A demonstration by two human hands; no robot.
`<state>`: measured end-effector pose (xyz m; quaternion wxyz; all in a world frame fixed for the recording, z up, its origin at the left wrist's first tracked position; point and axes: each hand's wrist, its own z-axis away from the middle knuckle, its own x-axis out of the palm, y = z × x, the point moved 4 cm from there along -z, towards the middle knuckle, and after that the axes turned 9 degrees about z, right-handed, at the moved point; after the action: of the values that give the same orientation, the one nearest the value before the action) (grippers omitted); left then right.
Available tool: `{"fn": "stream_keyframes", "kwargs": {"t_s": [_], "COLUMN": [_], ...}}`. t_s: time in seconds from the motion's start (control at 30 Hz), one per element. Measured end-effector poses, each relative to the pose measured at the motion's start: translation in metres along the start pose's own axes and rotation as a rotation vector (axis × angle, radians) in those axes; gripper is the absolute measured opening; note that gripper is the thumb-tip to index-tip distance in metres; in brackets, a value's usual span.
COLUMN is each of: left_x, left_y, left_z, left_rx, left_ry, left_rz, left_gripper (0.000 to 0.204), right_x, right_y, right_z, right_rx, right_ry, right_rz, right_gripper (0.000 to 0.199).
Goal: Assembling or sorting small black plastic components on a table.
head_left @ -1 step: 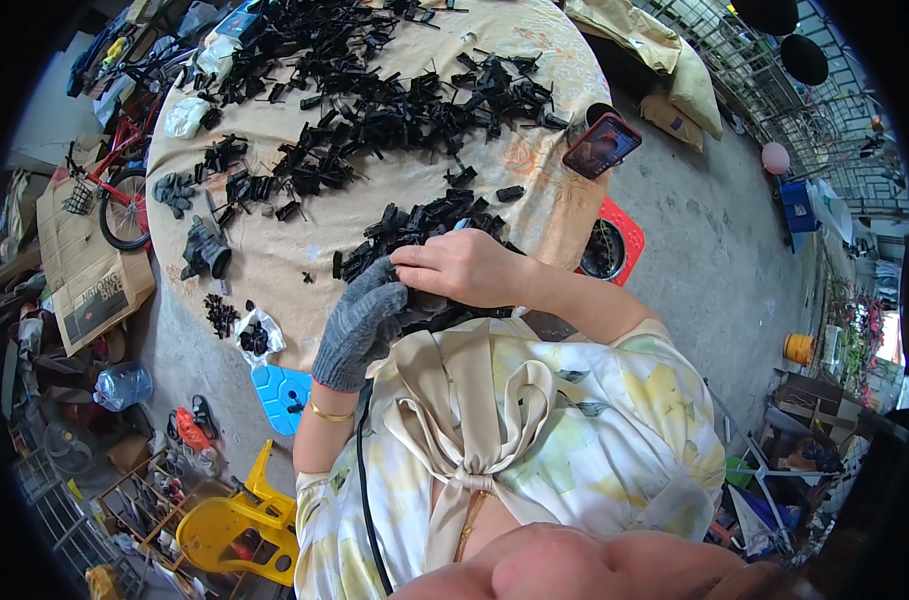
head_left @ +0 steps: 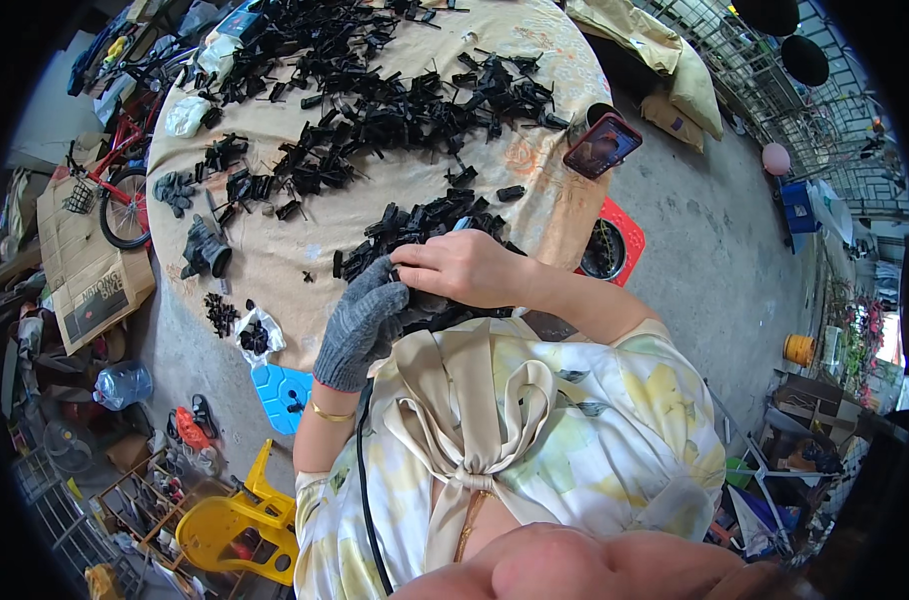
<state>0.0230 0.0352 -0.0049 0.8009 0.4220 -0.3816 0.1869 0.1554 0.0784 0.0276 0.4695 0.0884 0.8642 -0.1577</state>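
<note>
My left hand (head_left: 365, 315) wears a grey knitted glove and is closed, its fingertips against those of my bare right hand (head_left: 470, 265). The right fingers are bent and pressed together at the glove's tips. Whatever lies between them is hidden by the fingers. Just beyond both hands is a heap of small black plastic parts (head_left: 415, 228) on the cloth-covered table (head_left: 375, 205). A light blue bit (head_left: 462, 224) shows above my right knuckles, its kind unclear.
More black parts (head_left: 345, 130) with thin prongs spread over the table's far side. Grey gloves (head_left: 205, 250) and a white bag of small black pieces (head_left: 260, 337) lie left. A phone (head_left: 603, 146) stands at the right edge, above a red stool (head_left: 630, 240). A blue stool (head_left: 280, 398) is near left.
</note>
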Motion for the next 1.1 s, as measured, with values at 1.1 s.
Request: {"fn": "stream_keyframes", "kwargs": {"t_s": [1.1], "left_x": [-0.007], "left_y": [0.000], "left_z": [0.004], "left_rx": [0.506], "left_ry": [0.198], "left_rz": [-0.554], "left_gripper": [0.032], "right_x": [0.029], "right_y": [-0.005], "right_z": [0.018], "right_rx": [0.938], "right_ry": [0.040], "right_rz": [-1.028], "right_gripper": [0.014]}}
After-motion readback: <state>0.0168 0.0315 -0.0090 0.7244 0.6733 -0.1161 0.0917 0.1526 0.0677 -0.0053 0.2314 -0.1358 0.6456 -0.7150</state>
